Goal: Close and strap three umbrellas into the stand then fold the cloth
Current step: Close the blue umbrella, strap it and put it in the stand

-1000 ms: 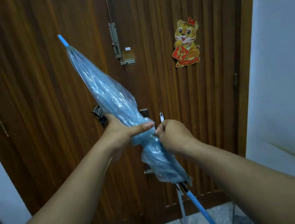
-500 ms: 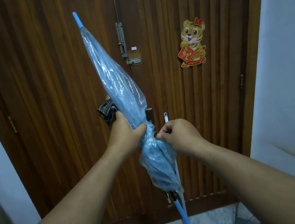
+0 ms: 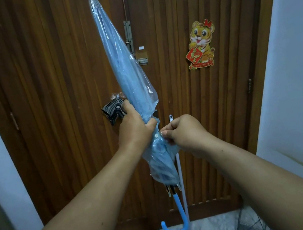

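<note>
A closed, clear blue umbrella (image 3: 129, 74) stands nearly upright in front of me, tip up near the top edge, blue hooked handle (image 3: 178, 223) hanging down. My left hand (image 3: 134, 128) grips its gathered canopy around the middle. My right hand (image 3: 186, 131) pinches the thin strap just right of the white snap button (image 3: 156, 135) on the canopy. A striped dark cloth (image 3: 114, 110) hangs on the door behind my left hand.
A brown wooden door (image 3: 61, 90) fills the view, with a bolt latch (image 3: 129, 35) and a tiger sticker (image 3: 200, 44). A thin white rod (image 3: 179, 170) stands behind the umbrella. White walls flank both sides. A dark wire stand (image 3: 249, 225) shows at the bottom right on marble floor.
The umbrella has swung more upright, its tip rising to the top of view. My left thumb has wrapped round the canopy, and my right hand has shifted slightly away with the strap.
</note>
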